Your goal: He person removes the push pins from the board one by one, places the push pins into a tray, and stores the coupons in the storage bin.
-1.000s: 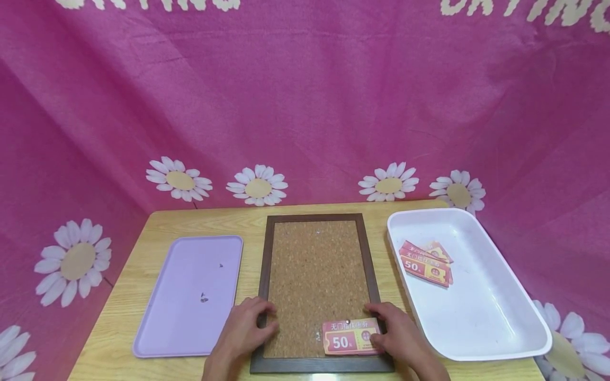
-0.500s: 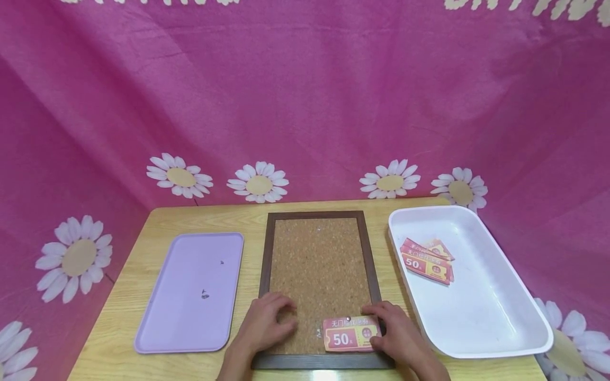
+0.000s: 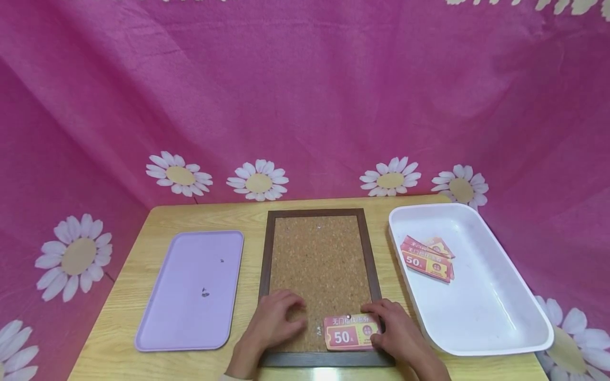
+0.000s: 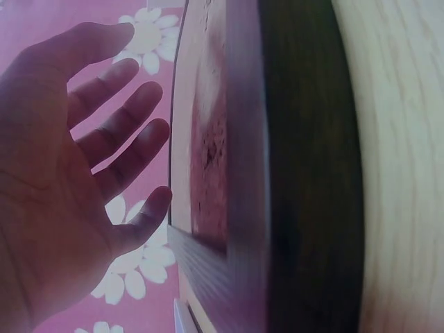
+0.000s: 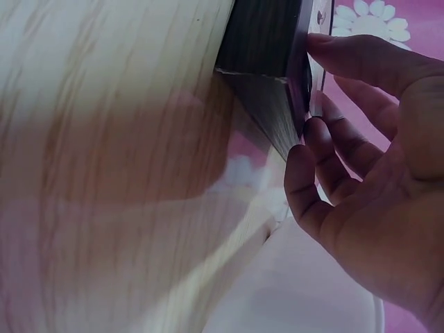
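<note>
A brown-framed cork board (image 3: 319,264) lies on the wooden table. At its lower right lies a red-and-yellow coupon (image 3: 347,333) printed "50", with a small round pin head (image 3: 349,316) at its top edge. My right hand (image 3: 397,330) rests at the board's right side, its thumb touching the coupon's right edge. In the right wrist view, relaxed fingers (image 5: 343,132) lie against the frame. My left hand (image 3: 274,320) hovers over the lower left cork, fingers loosely bent around nothing; its palm (image 4: 62,194) shows in the left wrist view. Small clear pins (image 3: 319,330) sit left of the coupon.
A lilac tray (image 3: 181,317) with several tiny dark bits, apparently pins, stands on the left. On the right, a white plastic basin (image 3: 481,317) holds several more coupons (image 3: 427,260). A pink curtain (image 3: 305,106) with daisies hangs behind the table.
My left hand has moved right, from the frame's left edge to above the cork. The right hand stays by the coupon, and the view has tilted slightly.
</note>
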`<control>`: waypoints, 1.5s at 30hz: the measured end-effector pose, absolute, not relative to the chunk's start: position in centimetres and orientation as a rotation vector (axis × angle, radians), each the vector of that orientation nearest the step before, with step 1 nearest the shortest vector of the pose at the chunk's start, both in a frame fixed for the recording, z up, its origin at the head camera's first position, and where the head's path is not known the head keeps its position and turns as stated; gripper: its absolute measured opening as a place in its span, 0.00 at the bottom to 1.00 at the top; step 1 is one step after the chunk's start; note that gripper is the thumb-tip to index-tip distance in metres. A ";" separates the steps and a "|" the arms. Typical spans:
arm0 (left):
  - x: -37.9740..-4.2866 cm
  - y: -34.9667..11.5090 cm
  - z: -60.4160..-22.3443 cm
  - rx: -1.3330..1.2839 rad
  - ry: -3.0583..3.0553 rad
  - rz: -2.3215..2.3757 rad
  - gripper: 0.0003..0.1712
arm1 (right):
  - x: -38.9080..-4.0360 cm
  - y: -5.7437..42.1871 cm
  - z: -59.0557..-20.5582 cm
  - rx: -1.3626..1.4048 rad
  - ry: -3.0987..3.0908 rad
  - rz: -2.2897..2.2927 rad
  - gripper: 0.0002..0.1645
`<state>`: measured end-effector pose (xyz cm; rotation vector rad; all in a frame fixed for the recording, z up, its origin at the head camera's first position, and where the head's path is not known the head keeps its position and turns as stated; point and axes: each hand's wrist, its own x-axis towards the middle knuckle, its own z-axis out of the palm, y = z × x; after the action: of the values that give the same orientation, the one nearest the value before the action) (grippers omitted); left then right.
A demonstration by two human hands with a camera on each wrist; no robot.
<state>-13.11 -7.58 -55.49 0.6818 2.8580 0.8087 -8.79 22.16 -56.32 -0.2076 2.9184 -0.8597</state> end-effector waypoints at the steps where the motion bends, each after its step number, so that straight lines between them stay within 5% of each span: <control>1: -13.1 -7.4 -55.5 0.679 2.851 0.806 0.14 | -8.8 22.2 -56.3 -0.214 2.923 -0.862 0.32; 45: -13.6 -0.4 -55.7 0.901 2.840 0.588 0.15 | -8.1 22.9 -56.3 -0.314 2.884 -1.061 0.23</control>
<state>-13.60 -0.45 -55.67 0.9012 2.8396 0.5883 -8.09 22.93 -56.34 -0.3136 2.8836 -1.0606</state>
